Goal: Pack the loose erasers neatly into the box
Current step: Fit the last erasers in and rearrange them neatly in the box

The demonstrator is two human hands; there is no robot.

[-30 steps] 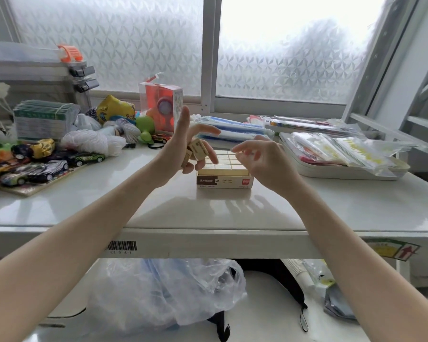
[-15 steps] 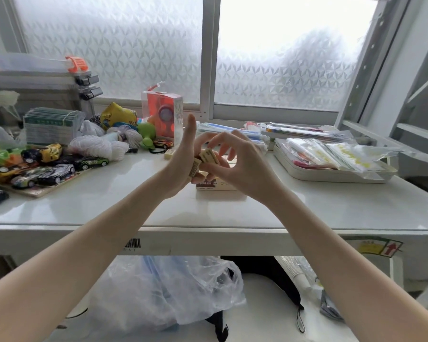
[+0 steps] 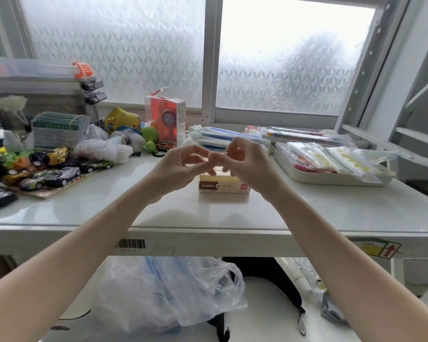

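The small eraser box (image 3: 224, 187) stands open on the white table (image 3: 319, 213), with rows of tan erasers (image 3: 222, 169) showing at its top. Both hands hover just above it, fingertips meeting. My left hand (image 3: 177, 167) has its back to the camera and its fingers curled, so the erasers it holds are hidden. My right hand (image 3: 248, 164) is curled, pinching at the left hand's fingertips. The piece in that pinch is mostly hidden.
Toy cars (image 3: 59, 175), yarn (image 3: 104, 150) and an orange packaged toy (image 3: 164, 120) crowd the left and back. A white tray (image 3: 331, 177) of plastic packets sits right of the box. Flat packets (image 3: 223, 138) lie behind the hands. A plastic bag (image 3: 163, 292) hangs under the table.
My left hand has turned from upright with its palm showing to palm-away, hiding its erasers. Both hands have dropped closer to the box, and the right hand stays at the left fingertips.
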